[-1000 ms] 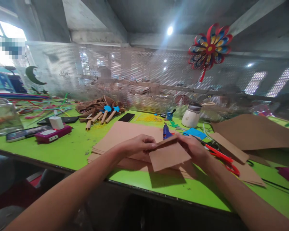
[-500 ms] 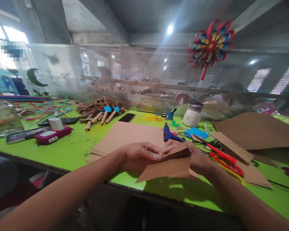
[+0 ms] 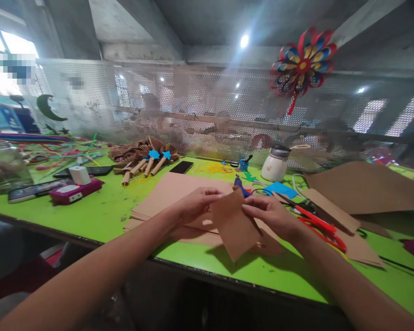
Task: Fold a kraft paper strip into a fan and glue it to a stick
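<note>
A folded piece of brown paper (image 3: 235, 225) hangs tilted between both hands, above the front part of the green table. My left hand (image 3: 200, 202) pinches its upper left edge, its fingertips partly behind the paper. On the other side, my right hand (image 3: 271, 212) grips the upper right edge between thumb and fingers. Beneath and behind the hands lies a stack of light brown sheets (image 3: 172, 193). The blue glue gun (image 3: 240, 185) is just behind the held paper, which covers part of it.
Red-handled scissors (image 3: 322, 230), brown sheets (image 3: 369, 188) and a white jar (image 3: 275, 165) stand or lie right. Paper bundles with blue shapes (image 3: 152, 158), a black phone (image 3: 181, 167) and a purple power socket (image 3: 76, 191) are left and behind. A perforated screen (image 3: 200, 110) borders the table.
The brown paper has turned from nearly flat to a hanging, tilted position, its broad face now showing. Both hands have shifted their grip, and the right hand's fingers show more.
</note>
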A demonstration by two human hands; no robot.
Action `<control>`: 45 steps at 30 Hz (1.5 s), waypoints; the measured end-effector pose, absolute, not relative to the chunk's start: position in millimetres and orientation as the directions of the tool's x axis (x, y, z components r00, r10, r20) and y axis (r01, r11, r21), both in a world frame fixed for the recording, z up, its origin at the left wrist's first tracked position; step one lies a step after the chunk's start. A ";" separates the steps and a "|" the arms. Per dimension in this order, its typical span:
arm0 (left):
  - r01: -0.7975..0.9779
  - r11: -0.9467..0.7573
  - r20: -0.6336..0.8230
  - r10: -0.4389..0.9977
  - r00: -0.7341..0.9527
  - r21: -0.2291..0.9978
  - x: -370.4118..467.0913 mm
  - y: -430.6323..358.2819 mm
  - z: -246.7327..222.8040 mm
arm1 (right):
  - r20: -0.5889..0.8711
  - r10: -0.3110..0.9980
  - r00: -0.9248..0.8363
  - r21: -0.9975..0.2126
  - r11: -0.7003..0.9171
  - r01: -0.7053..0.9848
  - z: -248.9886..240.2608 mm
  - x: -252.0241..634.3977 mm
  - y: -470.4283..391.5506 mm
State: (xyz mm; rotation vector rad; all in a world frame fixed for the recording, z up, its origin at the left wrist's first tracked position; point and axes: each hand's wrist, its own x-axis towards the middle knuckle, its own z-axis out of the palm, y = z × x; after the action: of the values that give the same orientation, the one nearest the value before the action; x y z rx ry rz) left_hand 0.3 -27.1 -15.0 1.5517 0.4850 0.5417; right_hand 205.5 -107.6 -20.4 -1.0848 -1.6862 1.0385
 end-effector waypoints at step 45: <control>0.271 -0.923 0.344 0.357 0.868 0.272 22.2 -24.1 -50.8 | 0.228 0.851 -0.473 -0.279 0.522 0.806 -32.0 199.5 -98.6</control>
State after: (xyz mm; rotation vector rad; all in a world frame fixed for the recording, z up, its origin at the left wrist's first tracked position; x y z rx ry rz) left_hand 22.2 -24.1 -50.8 2.8260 0.4808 0.5817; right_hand 199.5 -98.6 -32.0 -1.3749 -2.4297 0.1883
